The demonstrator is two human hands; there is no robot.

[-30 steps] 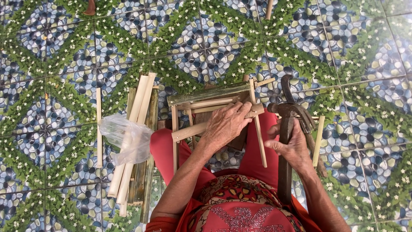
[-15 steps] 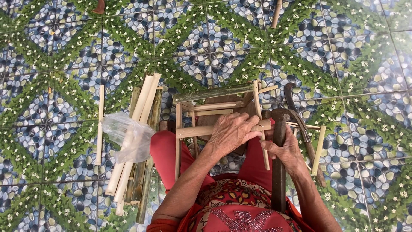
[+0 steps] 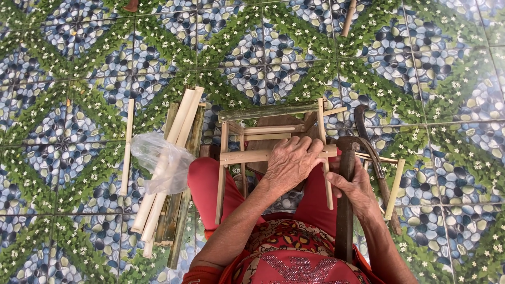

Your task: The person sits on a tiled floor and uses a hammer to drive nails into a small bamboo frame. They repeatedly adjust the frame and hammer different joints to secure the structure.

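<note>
**Entry: bamboo frame on my lap, hammer in hand**

Item 1. Bamboo frame (image 3: 273, 131), a small open lattice of pale slats with one green pole across its far end. It rests over my knees, partly above the tiled floor (image 3: 431, 63). Several slat ends stick out past the joints.

Item 2. My left hand (image 3: 291, 164), fingers curled over the pale crossbar (image 3: 247, 155) of the frame, pressing it down and holding it steady.

Item 3. My right hand (image 3: 353, 190), closed around the dark handle of the hammer (image 3: 345, 200). The hammer head sits just beside the right end of the crossbar, very near my left fingertips.

Item 4. A curved knife (image 3: 368, 147) lying on the floor, just right of the frame, its blade pointing away from me.

Item 5. Bundle of split bamboo strips (image 3: 168, 173), left of my knee, with a clear plastic bag (image 3: 160, 160) lying across it. One loose thin strip (image 3: 126, 147) lies apart further left.

Risks, as I judge them:
- A blow could land on my left fingers, since they grip so close to the hammer head.
- A hard strike may split the thin slat at the joint.
- The frame could twist off my knees if my hold slackens.
- The knife lies near my right wrist; a wide swing might brush it.
</note>
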